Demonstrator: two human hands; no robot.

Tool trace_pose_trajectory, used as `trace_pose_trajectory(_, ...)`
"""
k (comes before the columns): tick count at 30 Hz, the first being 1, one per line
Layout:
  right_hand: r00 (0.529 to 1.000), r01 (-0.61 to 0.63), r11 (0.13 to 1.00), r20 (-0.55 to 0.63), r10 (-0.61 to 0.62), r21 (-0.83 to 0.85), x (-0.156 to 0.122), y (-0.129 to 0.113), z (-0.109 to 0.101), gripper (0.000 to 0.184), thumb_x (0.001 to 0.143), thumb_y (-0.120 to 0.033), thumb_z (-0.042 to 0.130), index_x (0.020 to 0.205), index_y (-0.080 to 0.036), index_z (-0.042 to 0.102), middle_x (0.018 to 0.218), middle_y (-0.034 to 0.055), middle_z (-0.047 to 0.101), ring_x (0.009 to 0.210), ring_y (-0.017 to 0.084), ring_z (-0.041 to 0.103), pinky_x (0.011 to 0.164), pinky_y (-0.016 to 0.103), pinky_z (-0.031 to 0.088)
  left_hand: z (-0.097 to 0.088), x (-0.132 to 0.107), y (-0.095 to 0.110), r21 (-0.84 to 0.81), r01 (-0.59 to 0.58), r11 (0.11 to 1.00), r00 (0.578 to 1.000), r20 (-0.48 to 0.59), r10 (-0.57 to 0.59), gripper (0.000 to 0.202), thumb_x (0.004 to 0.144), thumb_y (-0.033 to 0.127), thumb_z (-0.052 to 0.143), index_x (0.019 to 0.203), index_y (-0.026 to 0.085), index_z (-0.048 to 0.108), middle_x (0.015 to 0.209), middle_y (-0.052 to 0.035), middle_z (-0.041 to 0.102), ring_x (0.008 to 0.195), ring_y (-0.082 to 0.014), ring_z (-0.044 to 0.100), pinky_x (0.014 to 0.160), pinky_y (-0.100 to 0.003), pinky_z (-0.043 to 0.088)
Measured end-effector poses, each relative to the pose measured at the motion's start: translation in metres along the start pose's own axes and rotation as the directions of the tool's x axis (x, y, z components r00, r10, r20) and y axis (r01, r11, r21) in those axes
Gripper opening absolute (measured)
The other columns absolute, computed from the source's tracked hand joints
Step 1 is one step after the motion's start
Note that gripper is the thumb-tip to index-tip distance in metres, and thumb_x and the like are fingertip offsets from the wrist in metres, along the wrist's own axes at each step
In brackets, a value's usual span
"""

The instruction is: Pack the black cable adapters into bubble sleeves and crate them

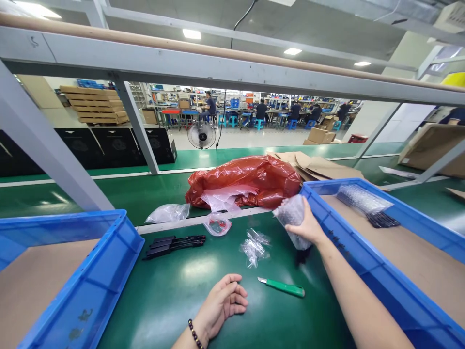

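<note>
My right hand is closed around a bubble-wrap packet, holding it upright over the green table beside the right blue bin; a dark item shows below the wrap. My left hand rests on the green table with its fingers loosely curled and nothing in them. A green utility knife lies between my hands. Crumpled clear plastic bags lie just beyond it. A row of black flat parts lies further left.
A blue bin with a cardboard liner stands at the left. The right bin holds another bubble-wrap packet with black parts. A red plastic bag, flattened cardboard and a small fan lie beyond. People sit at distant benches.
</note>
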State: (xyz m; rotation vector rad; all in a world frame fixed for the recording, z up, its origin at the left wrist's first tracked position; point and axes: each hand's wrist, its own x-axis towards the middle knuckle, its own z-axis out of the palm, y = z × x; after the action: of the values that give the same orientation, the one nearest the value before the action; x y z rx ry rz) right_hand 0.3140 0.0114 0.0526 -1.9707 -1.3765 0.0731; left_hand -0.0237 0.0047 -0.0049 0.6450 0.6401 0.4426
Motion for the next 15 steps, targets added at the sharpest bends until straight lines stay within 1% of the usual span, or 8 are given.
trace_pose_trajectory(2, 0.993, 0.081, 0.991, -0.097, -0.071, 0.104, 0.019, -0.017, -0.036, 0.116, 0.054, -0.049, 0.069, 0.139, -0.018, -0.003, 0.142, 0.0145, 0.017, 0.128, 0.029, 0.024, 0.103, 0.043, 0.024, 0.0, -0.001, 0.001, -0.001, 0.002, 1.0, 1.0, 0.005, -0.002, 0.025, 0.076, 0.028, 0.057, 0.095, 0.015, 0.046, 0.074, -0.0045, 0.062, 0.064, -0.0144, 0.061, 0.063, -0.029, 0.046)
trace_pose_trajectory(4, 0.98, 0.157, 0.98, -0.143, -0.14, 0.119, 0.04, -0.039, -0.08, 0.117, 0.053, -0.052, 0.069, 0.139, -0.018, -0.003, 0.143, 0.0136, 0.015, 0.129, 0.03, 0.022, 0.104, 0.043, 0.022, 0.0, -0.001, 0.002, -0.003, 0.0, 1.0, 1.0, 0.005, 0.0, 0.025, 0.076, 0.028, 0.058, 0.094, 0.016, 0.047, 0.074, -0.0045, 0.062, 0.064, -0.0145, 0.061, 0.064, -0.029, 0.045)
trace_pose_trajectory(5, 0.976, 0.179, 0.98, -0.142, -0.165, 0.092, 0.051, -0.051, -0.104, 0.118, 0.052, -0.053, 0.07, 0.139, -0.017, -0.003, 0.143, 0.0133, 0.016, 0.129, 0.03, 0.022, 0.104, 0.043, 0.021, 0.0, -0.001, 0.002, -0.004, 0.0, 1.0, 1.0, 0.005, 0.0, 0.025, 0.076, 0.028, 0.058, 0.094, 0.016, 0.047, 0.074, -0.0046, 0.062, 0.064, -0.0145, 0.061, 0.064, -0.029, 0.045)
trace_pose_trajectory(7, 0.976, 0.177, 0.983, -0.122, -0.182, -0.046, 0.068, -0.068, -0.15, 0.119, 0.051, -0.053, 0.072, 0.14, -0.016, 0.001, 0.144, 0.013, 0.014, 0.129, 0.031, 0.02, 0.105, 0.041, 0.019, 0.0, -0.002, 0.003, -0.005, 0.0, 1.0, 1.0, -0.001, 0.0, 0.025, 0.076, 0.028, 0.058, 0.095, 0.015, 0.048, 0.074, -0.0048, 0.062, 0.064, -0.0146, 0.061, 0.065, -0.029, 0.045)
trace_pose_trajectory(9, 0.976, 0.174, 0.96, -0.089, -0.198, -0.221, 0.079, -0.07, -0.187, 0.116, 0.053, -0.051, 0.071, 0.14, -0.016, 0.002, 0.144, 0.0125, 0.015, 0.129, 0.031, 0.02, 0.105, 0.039, 0.019, 0.001, -0.003, 0.003, -0.001, 0.002, 1.0, 1.0, -0.009, -0.002, 0.025, 0.076, 0.028, 0.059, 0.095, 0.015, 0.049, 0.074, -0.0051, 0.062, 0.065, -0.0148, 0.061, 0.065, -0.029, 0.045)
trace_pose_trajectory(10, 0.981, 0.162, 0.939, -0.056, -0.187, -0.303, 0.081, -0.064, -0.199, 0.115, 0.054, -0.049, 0.071, 0.14, -0.015, 0.003, 0.144, 0.0133, 0.017, 0.129, 0.031, 0.021, 0.105, 0.038, 0.02, 0.001, -0.003, 0.003, 0.003, 0.004, 1.0, 1.0, -0.011, -0.004, 0.025, 0.076, 0.028, 0.059, 0.094, 0.015, 0.049, 0.074, -0.0052, 0.062, 0.065, -0.0148, 0.061, 0.065, -0.029, 0.045)
trace_pose_trajectory(12, 0.995, 0.102, 0.892, 0.023, -0.102, -0.44, 0.08, -0.038, -0.213, 0.112, 0.055, -0.045, 0.07, 0.14, -0.013, 0.005, 0.142, 0.0167, 0.022, 0.126, 0.032, 0.028, 0.103, 0.038, 0.025, 0.002, -0.003, 0.003, 0.014, 0.006, 1.0, 1.0, -0.009, -0.006, 0.025, 0.076, 0.028, 0.059, 0.094, 0.015, 0.05, 0.075, -0.0056, 0.062, 0.065, -0.0146, 0.061, 0.065, -0.029, 0.045)
trace_pose_trajectory(15, 0.983, -0.017, 0.84, 0.145, 0.113, -0.543, 0.065, 0.028, -0.206, 0.111, 0.053, -0.04, 0.069, 0.14, -0.008, 0.007, 0.136, 0.0221, 0.032, 0.118, 0.034, 0.041, 0.097, 0.038, 0.032, 0.003, -0.002, 0.002, 0.047, 0.01, 0.999, 1.0, 0.006, -0.01, 0.026, 0.076, 0.031, 0.06, 0.095, 0.016, 0.05, 0.078, -0.0058, 0.061, 0.064, -0.0139, 0.06, 0.064, -0.028, 0.045)
